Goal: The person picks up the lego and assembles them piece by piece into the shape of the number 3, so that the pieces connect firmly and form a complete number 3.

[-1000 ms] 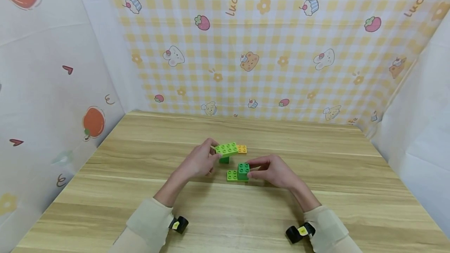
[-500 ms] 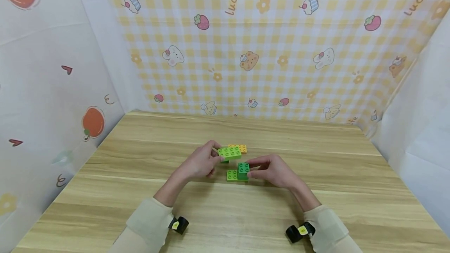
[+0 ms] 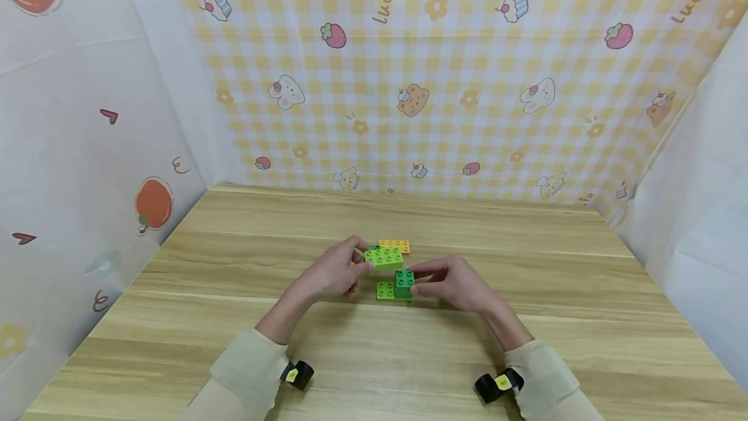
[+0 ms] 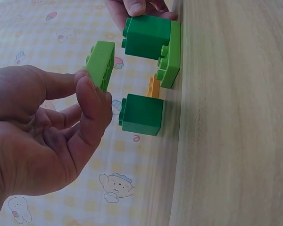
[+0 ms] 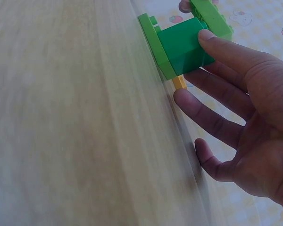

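Head view: as a second ago, the right hand (image 3: 452,283) pinches a dark-green cubic plastic block (image 3: 404,284) seated on a flat light-green studded plate (image 3: 386,291) on the wooden desk (image 3: 374,356). Farther back, the left hand (image 3: 333,270) pinches a light-green eight-stud plastic brick (image 3: 384,260) in the air, shifted rightward and nearer since then, a second dark-green cubic block (image 4: 141,114) now peeking out beyond it and the flat yellow-orange studded plate (image 3: 395,244) more exposed.

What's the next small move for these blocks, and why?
Probably move the raised lime brick over the green block and lower it: the left hand pinches that brick above the table, while the right hand holds the block, whose studded top is uncovered.
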A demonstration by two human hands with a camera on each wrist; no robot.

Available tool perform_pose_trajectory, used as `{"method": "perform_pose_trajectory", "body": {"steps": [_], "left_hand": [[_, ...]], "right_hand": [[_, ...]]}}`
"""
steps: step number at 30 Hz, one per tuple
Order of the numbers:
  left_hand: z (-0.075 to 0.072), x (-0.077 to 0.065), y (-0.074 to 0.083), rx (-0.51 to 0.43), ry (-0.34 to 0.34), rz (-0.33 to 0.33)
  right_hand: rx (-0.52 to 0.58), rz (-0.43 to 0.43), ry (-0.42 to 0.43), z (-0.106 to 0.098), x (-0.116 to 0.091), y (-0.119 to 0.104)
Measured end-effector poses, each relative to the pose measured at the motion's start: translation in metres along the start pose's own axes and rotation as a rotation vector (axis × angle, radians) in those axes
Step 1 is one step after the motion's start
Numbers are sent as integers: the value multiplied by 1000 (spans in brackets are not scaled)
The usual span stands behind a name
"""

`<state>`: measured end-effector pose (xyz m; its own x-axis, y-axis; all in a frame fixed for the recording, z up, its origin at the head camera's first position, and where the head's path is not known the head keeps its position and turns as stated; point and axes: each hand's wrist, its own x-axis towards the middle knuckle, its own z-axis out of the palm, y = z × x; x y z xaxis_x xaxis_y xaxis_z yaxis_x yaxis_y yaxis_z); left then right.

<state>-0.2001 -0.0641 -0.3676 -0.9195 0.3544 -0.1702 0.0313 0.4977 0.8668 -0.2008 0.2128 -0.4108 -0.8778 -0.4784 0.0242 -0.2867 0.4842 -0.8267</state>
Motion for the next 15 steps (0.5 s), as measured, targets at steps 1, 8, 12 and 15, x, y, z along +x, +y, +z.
{"method": "perform_pose_trajectory", "body": {"steps": [1, 8, 12, 15], "left_hand": [[0, 0, 0, 2, 0, 1], [0, 0, 0, 0, -13, 7], [1, 1, -1, -9, -24, 9], [1, 2, -2, -12, -32, 8]], "right_hand": [[0, 0, 0, 0, 0, 0], [4, 6, 2, 0, 0, 0], [12, 13, -1, 0, 0, 1], [15, 16, -1, 0, 0, 1]]}}
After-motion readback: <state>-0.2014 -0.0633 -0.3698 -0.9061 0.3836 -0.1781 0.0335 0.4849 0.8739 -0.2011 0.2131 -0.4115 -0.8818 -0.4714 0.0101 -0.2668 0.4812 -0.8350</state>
